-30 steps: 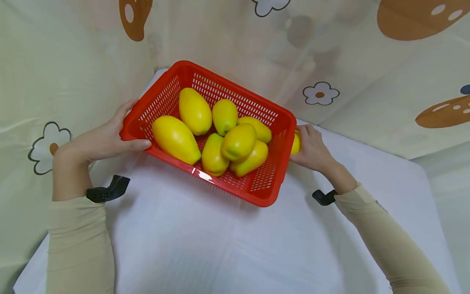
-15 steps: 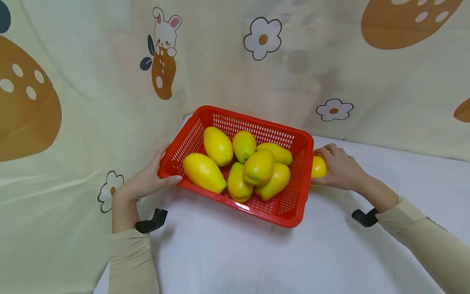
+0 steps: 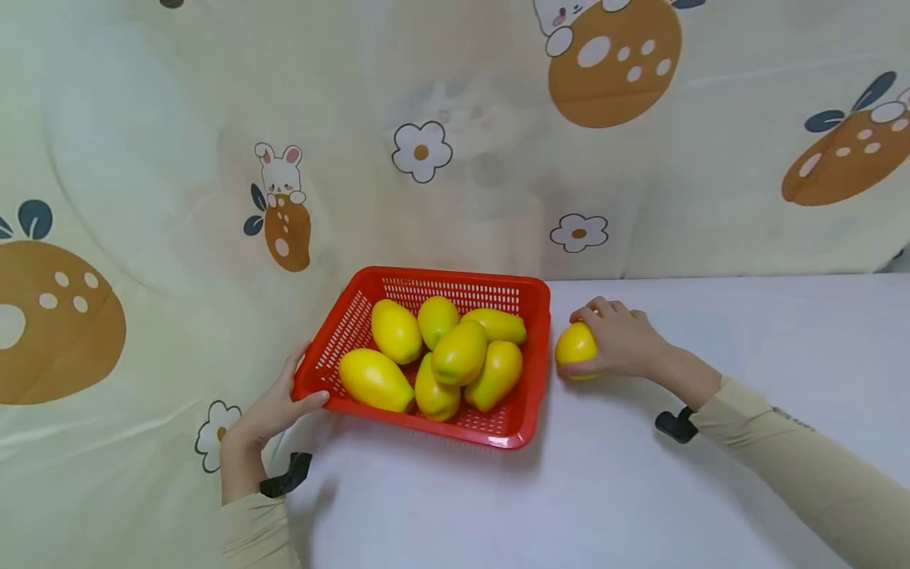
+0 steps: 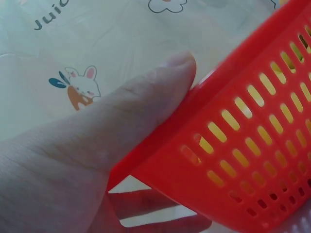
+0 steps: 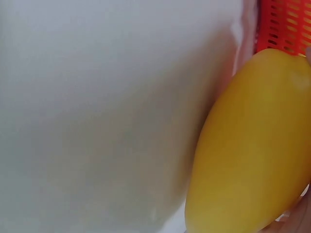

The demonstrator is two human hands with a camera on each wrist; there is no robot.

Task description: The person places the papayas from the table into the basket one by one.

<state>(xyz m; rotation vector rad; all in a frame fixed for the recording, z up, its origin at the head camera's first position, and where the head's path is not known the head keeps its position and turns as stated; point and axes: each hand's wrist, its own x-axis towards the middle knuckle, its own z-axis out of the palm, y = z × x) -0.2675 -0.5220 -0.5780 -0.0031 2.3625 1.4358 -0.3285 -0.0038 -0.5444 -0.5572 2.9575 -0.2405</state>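
Note:
A red plastic basket (image 3: 543, 356) with slotted walls stands near the back of the table, several yellow mangoes (image 3: 377, 379) inside it. One mango (image 3: 460, 353) rests on top of others. My left hand (image 3: 273, 407) grips the basket's left front corner. In the left wrist view its thumb (image 4: 160, 92) lies along the rim, with fingers beneath it. Just right of the basket, my right hand (image 3: 626, 344) curls round another mango (image 3: 576, 348), thumb in front and fingers over its far side. That mango (image 5: 252, 145) fills much of the right wrist view, with most of the hand out of frame.
A white cloth covers the table (image 3: 455, 506). Behind and to the left hangs a cream curtain (image 3: 483, 197) printed with rabbits, carrots and flowers, close to the basket's back and left sides.
The head view has tilted upward. The right hand's mango, partly hidden behind the basket's right wall before, now shows apart from it. The basket sits straighter in view, the left hand still gripping it.

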